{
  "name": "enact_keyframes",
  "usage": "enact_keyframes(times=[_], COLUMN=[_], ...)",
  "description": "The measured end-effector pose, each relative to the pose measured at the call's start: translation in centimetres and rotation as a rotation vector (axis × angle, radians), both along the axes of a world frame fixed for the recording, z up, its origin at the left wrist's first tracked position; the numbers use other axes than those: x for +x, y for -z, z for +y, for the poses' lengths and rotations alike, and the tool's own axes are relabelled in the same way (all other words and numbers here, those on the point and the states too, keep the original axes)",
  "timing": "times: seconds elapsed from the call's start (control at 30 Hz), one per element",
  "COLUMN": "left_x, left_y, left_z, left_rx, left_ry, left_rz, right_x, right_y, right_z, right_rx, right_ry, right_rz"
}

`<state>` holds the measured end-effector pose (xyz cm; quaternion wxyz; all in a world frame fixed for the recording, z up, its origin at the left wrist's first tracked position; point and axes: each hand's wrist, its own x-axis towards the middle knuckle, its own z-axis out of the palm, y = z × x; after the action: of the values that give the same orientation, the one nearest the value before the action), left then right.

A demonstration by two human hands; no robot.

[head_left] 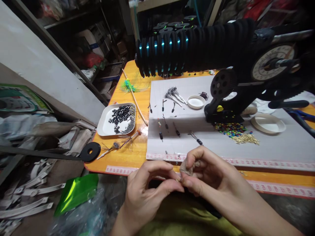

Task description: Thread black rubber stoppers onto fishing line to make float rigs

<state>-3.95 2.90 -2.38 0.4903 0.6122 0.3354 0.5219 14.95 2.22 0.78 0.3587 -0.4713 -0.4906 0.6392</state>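
Note:
My left hand (154, 186) and my right hand (211, 178) meet at the fingertips just in front of the table's edge. Between my left thumb and fingers shows a tiny gold-coloured piece (177, 180), too small to name. My right thumb and fingers are pinched together right beside it; what they hold is hidden. A greyish wrap (187, 167) covers part of a right finger. Beyond my hands, several small black parts with thin leads, one a black piece (199, 142), lie on the white board (177, 144).
A white tray (100, 126) of black and grey small parts stands at left. A black machine (221, 101) carrying a row of spools (159, 55) rises at right. Coloured beads (231, 128), gold pieces (246, 139) and a round dish (268, 124) lie near its base. Measuring tape (261, 164) runs along the front.

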Motion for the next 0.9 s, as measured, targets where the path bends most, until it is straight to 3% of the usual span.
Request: enact_keyframes(times=[0.27, 0.9], left_x=[-0.1, -0.1], left_y=[-0.5, -1.0], left_z=[0.4, 0.7], left_rx=[0.126, 0.183], left_ry=[0.002, 0.025], left_rz=[0.077, 0.085], right_x=[0.1, 0.4], right_y=[-0.1, -0.6], right_z=[0.2, 0.1], right_rx=[0.054, 0.033], right_ry=[-0.048, -0.063], right_rz=[-0.066, -0.046])
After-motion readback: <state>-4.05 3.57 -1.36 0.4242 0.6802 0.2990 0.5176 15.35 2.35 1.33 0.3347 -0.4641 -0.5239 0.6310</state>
